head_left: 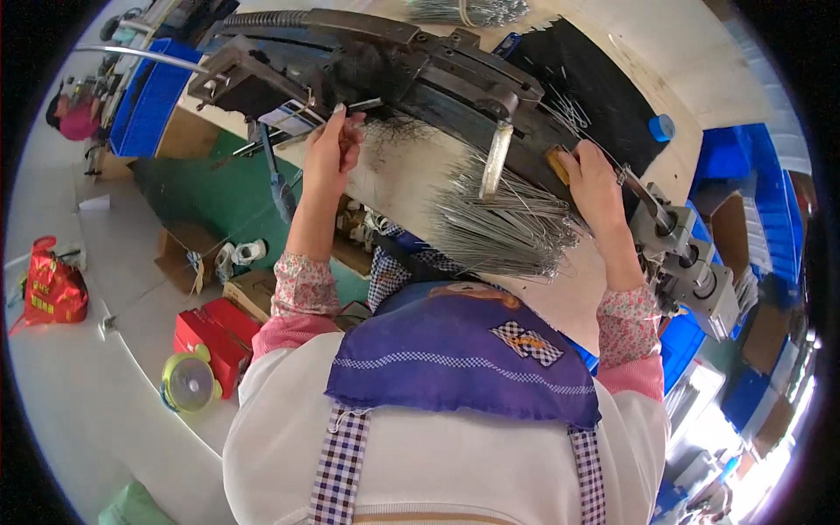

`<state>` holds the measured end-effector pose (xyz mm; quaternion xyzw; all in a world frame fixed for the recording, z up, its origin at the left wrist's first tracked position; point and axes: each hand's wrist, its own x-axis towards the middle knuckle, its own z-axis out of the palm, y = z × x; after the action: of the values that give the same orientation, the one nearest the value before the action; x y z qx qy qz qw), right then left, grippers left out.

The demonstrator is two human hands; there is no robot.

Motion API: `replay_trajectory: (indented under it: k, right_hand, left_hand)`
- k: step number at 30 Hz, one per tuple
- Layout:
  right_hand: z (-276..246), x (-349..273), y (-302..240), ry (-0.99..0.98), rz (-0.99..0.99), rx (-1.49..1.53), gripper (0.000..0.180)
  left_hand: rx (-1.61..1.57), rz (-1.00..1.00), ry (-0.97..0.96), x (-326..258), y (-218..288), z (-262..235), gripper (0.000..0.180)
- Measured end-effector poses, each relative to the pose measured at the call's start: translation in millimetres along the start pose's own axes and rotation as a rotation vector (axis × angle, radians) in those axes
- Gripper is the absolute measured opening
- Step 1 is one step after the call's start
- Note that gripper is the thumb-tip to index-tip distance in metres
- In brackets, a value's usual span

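My left hand (334, 156) is closed at the left part of a dark metal machine (420, 66), next to a short metal bar (366, 105) and black bristle-like fibres. What its fingers pinch, if anything, is too small to make out. At the machine's right end my right hand (598, 188) is closed on a yellow-brown piece (557, 164), probably a handle. Thin metal wires (569, 114) lie just beyond that hand. Between my hands, a large pile of thin grey wires (503, 223) rests on the pale worktable (394, 171), beneath a metal bar (496, 162) jutting from the machine.
More wires (468, 10) lie bundled at the far edge. A blue round cap (661, 129) sits by a black mat (595, 70). A metal clamp-like device (691, 262) stands right of my right forearm. Blue bins (157, 96) flank both sides; a green fan (190, 382) is at lower left.
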<state>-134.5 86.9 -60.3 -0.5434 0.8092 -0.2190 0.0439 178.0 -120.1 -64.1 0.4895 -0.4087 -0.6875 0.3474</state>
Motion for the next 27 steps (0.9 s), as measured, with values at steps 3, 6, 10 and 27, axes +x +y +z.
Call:
replay_trajectory:
  k: [3, 6, 10, 27]
  right_hand:
    - [-26, -17, -20, -0.048, -0.041, 0.097, 0.026]
    - [-83, -44, -45, -0.139, 0.025, 0.281, 0.024]
    - [-125, -62, -36, 0.131, 0.157, 0.388, 0.02]
    - [-72, 46, -27, -0.056, -0.208, 0.097, 0.023]
  left_hand:
    - [-0.106, 0.049, -0.026, 7, -12, 1, 0.03]
    - [-0.234, 0.233, 0.041, -11, -21, 21, 0.024]
    - [-0.171, 0.389, -0.356, -91, -8, 112, 0.021]
    - [-0.185, -0.074, -0.516, -86, -25, 207, 0.025]
